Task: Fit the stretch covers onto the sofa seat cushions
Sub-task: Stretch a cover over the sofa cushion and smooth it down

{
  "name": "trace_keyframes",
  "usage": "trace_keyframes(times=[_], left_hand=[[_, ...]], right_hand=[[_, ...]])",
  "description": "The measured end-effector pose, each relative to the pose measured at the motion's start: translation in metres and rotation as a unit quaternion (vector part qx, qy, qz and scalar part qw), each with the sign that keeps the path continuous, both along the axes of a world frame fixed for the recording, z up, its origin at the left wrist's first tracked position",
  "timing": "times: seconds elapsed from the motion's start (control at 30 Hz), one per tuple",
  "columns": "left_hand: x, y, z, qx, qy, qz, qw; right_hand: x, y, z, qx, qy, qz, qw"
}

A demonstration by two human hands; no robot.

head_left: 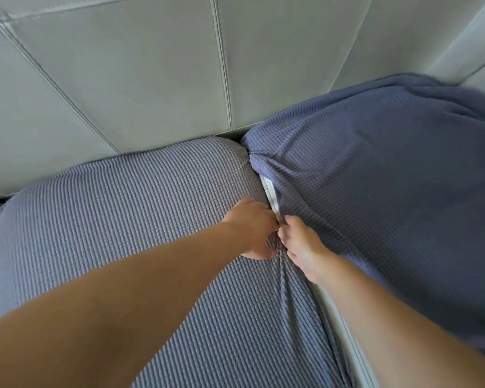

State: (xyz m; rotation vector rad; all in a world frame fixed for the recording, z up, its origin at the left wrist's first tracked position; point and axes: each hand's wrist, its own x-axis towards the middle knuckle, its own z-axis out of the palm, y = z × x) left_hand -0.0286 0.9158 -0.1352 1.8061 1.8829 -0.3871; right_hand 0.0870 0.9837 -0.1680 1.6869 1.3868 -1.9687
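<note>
2 seat cushions lie side by side against the pale sofa back point(140, 79). The left cushion point(101, 219) wears its blue waffle cover point(235, 326) pulled fairly taut; the right cover point(389, 191) lies looser and rumpled, with folds running toward the gap point(270, 191), where a strip of pale cushion edge shows. Both hands meet at that gap — the left hand point(252, 228) with fingers curled into the left cover's edge, the right hand point(300, 242) bunching the same gathered fabric just beside it. The cover looks light, soft and elastic, so it should give readily yet spring back if let go; the ribbed knit offers good friction. Best hold, I judge, is the hemmed edge down in the gap — gathering a fistful there and tucking it under the cushion side, rather than dragging at the flat top
</note>
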Motion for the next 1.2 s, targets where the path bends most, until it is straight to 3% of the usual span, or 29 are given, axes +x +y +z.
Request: trace_keyframes(times=[0.17, 0.3, 0.37, 0.53, 0.6, 0.7, 0.77, 0.83, 0.9, 0.97, 1.07, 1.2], left_hand=[[0.016, -0.007, -0.008, 0.001, -0.025, -0.031, 0.999], [0.028, -0.006, -0.024, -0.062, 0.012, -0.023, 0.998], [0.031, 0.0, -0.023, -0.07, 0.015, -0.01, 0.997], [0.024, -0.003, 0.001, 0.011, -0.012, -0.044, 0.999], [0.026, -0.013, 0.002, 0.014, -0.019, -0.064, 0.998], [0.033, -0.024, 0.004, 0.021, -0.039, -0.077, 0.996], [0.036, -0.023, 0.005, 0.034, -0.05, -0.08, 0.995], [0.036, -0.021, 0.007, 0.034, -0.054, -0.09, 0.994], [0.036, -0.023, 0.005, 0.027, -0.051, -0.103, 0.993], [0.035, -0.029, 0.003, 0.02, -0.034, -0.116, 0.992], [0.037, -0.035, 0.0, -0.001, -0.018, -0.113, 0.993], [0.053, -0.031, -0.009, -0.04, 0.008, -0.095, 0.995]], right_hand=[[0.017, -0.012, 0.004, 0.041, -0.049, 0.057, 0.996], [0.004, -0.02, 0.003, 0.03, -0.076, 0.089, 0.993], [0.008, -0.022, 0.005, 0.039, -0.07, 0.08, 0.994], [0.038, -0.02, 0.029, 0.087, 0.012, -0.012, 0.996], [0.049, -0.023, 0.039, 0.118, -0.024, 0.025, 0.992], [0.065, -0.035, 0.046, 0.194, -0.087, 0.19, 0.958], [0.071, -0.039, 0.052, 0.208, -0.109, 0.231, 0.944], [0.07, -0.047, 0.054, 0.266, -0.095, 0.292, 0.914], [0.073, -0.055, 0.046, 0.245, -0.066, 0.337, 0.907], [0.073, -0.066, 0.049, 0.269, -0.079, 0.409, 0.868], [0.074, -0.075, 0.047, 0.334, -0.095, 0.419, 0.839], [0.076, -0.069, 0.028, 0.258, -0.155, 0.413, 0.86]])
